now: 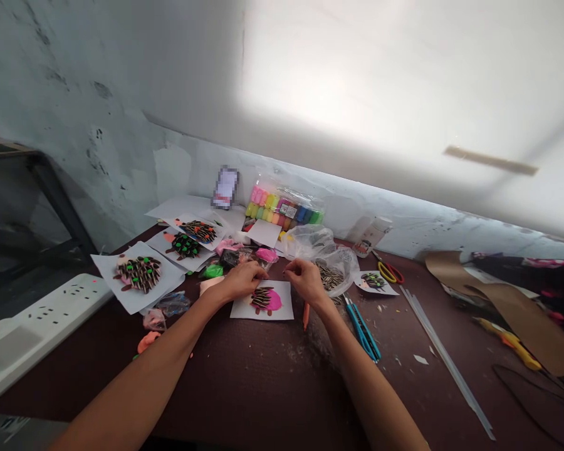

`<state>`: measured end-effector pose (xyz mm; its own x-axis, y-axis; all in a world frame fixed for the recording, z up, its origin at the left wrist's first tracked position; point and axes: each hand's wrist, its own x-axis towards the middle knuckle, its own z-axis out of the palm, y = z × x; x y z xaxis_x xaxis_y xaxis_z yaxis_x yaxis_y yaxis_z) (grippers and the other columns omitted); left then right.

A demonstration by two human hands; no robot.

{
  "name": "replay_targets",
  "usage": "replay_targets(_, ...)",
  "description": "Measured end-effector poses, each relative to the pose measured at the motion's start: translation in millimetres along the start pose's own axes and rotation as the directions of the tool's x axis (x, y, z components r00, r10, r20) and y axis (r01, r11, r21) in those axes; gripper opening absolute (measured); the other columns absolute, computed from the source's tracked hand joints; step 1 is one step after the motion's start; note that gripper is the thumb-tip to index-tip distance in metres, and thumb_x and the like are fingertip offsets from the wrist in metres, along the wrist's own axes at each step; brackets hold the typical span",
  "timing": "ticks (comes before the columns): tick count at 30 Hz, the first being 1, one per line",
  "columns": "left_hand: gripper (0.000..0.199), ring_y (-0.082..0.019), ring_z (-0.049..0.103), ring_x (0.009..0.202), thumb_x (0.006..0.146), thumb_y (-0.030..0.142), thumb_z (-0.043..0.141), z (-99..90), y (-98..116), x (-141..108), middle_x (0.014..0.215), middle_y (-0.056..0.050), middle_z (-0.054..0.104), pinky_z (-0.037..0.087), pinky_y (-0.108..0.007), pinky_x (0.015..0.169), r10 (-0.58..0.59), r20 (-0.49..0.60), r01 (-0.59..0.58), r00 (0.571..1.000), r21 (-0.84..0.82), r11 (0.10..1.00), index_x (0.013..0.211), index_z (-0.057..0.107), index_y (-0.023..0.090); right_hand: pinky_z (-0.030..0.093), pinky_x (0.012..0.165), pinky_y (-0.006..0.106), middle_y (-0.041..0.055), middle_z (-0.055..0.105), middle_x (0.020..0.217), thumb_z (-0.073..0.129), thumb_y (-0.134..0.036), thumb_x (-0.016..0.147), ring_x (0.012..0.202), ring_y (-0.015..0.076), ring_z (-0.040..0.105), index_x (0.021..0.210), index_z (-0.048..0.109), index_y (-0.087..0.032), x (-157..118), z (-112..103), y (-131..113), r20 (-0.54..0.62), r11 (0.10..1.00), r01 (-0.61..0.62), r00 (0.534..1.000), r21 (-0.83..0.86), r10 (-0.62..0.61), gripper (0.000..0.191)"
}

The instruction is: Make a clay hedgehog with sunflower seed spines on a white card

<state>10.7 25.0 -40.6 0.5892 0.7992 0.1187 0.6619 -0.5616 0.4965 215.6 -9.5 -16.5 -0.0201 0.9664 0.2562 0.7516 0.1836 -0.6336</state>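
A white card lies on the table with a pink clay hedgehog on it, its left part covered in dark-striped seed shells. My left hand rests over the card's upper left, fingers bent and closed near the shells; what they hold, if anything, is hidden. Just off the card's upper right, my right hand is closed in a pinch, with something too small to name at its fingertips. Beside it a clear plastic bag holds loose seed shells. An orange pen-like stick lies under my right wrist.
Finished-looking hedgehog cards lie left, near a white power strip. Behind are colored clay packs and a phone. Rightward lie blue scissors, red-yellow scissors, glue sticks and a yellow glue gun.
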Motion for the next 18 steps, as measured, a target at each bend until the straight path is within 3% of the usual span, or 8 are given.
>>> replay_targets(7, 0.035, -0.020, 0.064, 0.097, 0.077, 0.012, 0.050, -1.8, 3, -1, 0.105, -0.005, 0.072, 0.049, -0.026, 0.083, -0.027, 0.018, 0.028, 0.999, -0.026, 0.999, 0.102, 0.075, 0.020, 0.036, 0.053, 0.019, -0.0026, 0.060, 0.062, 0.061, -0.027, 0.069, 0.055, 0.0099, 0.049, 0.071, 0.066, -0.016, -23, 0, 3, 0.132, 0.937, -0.065, 0.991, 0.343, 0.021, 0.011)
replay_targets(14, 0.035, -0.019, 0.064, 0.096, 0.078, 0.013, 0.050, 0.6, -2, 0, 0.105, -0.005, 0.072, 0.048, -0.026, 0.083, -0.019, 0.019, 0.019, 1.000, -0.017, 1.000, 0.103, 0.074, 0.019, 0.035, 0.055, 0.019, -0.0028, 0.063, 0.062, 0.059, -0.020, 0.069, 0.057, 0.0097, 0.050, 0.067, 0.068, -0.017, -32, -1, -6, 0.165, 0.985, -0.028, 0.986, 0.172, -0.001, 0.009)
replay_targets(18, 0.034, -0.019, 0.064, 0.096, 0.079, 0.013, 0.051, -0.2, -1, 0, 0.105, -0.005, 0.072, 0.048, -0.025, 0.085, -0.004, 0.017, 0.005, 1.000, -0.015, 1.000, 0.102, 0.074, 0.021, 0.035, 0.056, 0.020, -0.0023, 0.067, 0.067, 0.059, -0.019, 0.072, 0.058, 0.0100, 0.051, 0.078, 0.072, -0.018, -34, 2, -6, 0.146, 0.989, -0.031, 0.989, 0.147, 0.009, 0.014)
